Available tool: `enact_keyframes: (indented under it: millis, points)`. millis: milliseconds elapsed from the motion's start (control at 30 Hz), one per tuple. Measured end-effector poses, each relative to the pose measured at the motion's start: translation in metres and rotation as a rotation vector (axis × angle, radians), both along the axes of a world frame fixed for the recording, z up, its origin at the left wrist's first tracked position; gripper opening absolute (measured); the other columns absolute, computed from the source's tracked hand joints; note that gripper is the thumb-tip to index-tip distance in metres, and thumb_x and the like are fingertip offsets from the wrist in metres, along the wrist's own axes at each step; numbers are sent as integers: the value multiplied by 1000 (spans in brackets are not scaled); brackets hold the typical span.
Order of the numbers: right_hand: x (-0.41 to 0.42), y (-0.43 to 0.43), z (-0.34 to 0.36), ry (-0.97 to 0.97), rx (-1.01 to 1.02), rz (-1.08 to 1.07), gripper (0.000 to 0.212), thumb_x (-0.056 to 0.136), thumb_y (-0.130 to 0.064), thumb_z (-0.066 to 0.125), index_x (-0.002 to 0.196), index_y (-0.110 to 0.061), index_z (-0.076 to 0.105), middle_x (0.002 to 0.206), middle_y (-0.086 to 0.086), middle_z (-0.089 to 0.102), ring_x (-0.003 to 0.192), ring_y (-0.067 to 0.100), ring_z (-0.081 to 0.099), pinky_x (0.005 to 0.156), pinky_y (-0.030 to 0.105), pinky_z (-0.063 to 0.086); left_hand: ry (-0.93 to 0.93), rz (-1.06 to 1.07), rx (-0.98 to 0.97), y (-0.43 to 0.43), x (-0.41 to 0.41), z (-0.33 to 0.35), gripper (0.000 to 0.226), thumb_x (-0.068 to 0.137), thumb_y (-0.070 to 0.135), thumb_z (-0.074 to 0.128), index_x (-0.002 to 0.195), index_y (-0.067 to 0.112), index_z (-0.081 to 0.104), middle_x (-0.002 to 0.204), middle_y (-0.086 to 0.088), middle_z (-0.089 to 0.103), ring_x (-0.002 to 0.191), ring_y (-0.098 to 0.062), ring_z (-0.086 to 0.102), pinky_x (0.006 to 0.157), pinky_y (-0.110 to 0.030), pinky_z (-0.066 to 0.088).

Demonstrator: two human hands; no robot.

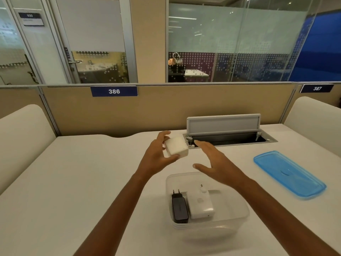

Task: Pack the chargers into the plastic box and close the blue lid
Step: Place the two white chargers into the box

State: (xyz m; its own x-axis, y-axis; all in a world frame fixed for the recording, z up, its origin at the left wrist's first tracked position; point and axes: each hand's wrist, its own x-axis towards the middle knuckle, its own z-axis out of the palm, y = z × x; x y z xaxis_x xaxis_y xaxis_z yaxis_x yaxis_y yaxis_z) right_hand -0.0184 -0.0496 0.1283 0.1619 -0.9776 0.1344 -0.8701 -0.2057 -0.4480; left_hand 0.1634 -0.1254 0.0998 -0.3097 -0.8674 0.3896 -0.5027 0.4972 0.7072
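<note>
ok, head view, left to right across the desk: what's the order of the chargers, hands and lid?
Left hand holding a white square charger → black plug charger in the clear plastic box → white flat charger beside it → open right hand → blue plastic lid lying on the desk.

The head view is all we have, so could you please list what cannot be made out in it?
- Far face of the white charger: hidden by the left hand holding it.
- Far right corner of the plastic box: covered by the right hand.
- Black charger markings: too small.
- Cable well contents: too dark.
</note>
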Motion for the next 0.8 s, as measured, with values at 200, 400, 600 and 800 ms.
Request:
enact_keyframes:
  millis: [200, 400, 600, 800]
  points:
    - [-17, 7, 35, 115, 32, 99, 75, 84, -29, 65, 144, -19, 22, 153, 0, 29, 135, 15, 35, 98, 19, 32, -7, -209, -48, 36, -28, 16, 74, 71, 18, 77, 132, 14, 35, 117, 6, 49, 105, -10, 47, 79, -3, 39]
    - [-29, 24, 33, 253, 194, 84, 73, 80, -29, 69, 140, -18, 30, 142, 6, 41, 124, 22, 44, 96, 28, 42, -76, -315, -3, 57, -51, 2, 77, 72, 22, 76, 135, 15, 32, 136, -8, 50, 119, -22, 50, 91, -23, 44]
    - [-30, 33, 7, 313, 216, -22, 77, 74, -37, 73, 138, -16, 34, 139, 8, 43, 123, 23, 44, 100, 32, 42, -138, -395, 144, 64, -65, -11, 82, 74, 17, 75, 139, 17, 26, 140, -9, 46, 123, -23, 48, 90, -16, 44]
    - [-25, 32, -21, 314, 191, -146, 81, 71, -42, 72, 137, -17, 33, 138, 9, 43, 123, 24, 43, 98, 33, 43, -134, -406, 272, 64, -70, -25, 80, 76, 10, 73, 140, 13, 24, 143, -12, 41, 124, -25, 46, 93, -22, 42]
